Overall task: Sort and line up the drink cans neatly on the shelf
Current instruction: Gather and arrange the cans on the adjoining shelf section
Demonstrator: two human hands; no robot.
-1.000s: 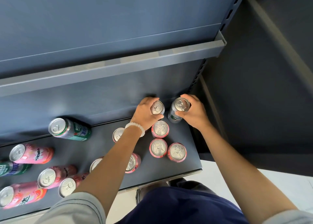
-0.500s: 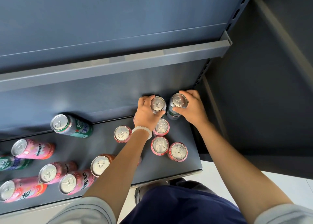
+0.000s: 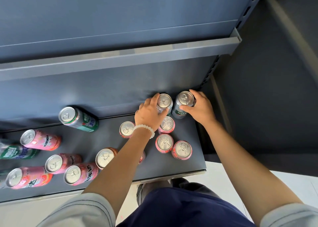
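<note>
Two green cans at the back right corner of the shelf (image 3: 185, 165), crowded by upright pink cans (image 3: 166, 123) just in front: easily knocked over by a wrist. Left hand (image 3: 149, 115) wrapped round the left green can (image 3: 164, 101); right hand (image 3: 201, 106) gripping the right green can (image 3: 184, 104).

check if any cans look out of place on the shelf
Yes. At the left, a green can stands alone at the back among scattered pink cans, unsorted. A second green can sits among the pink ones at the far left edge.
</note>
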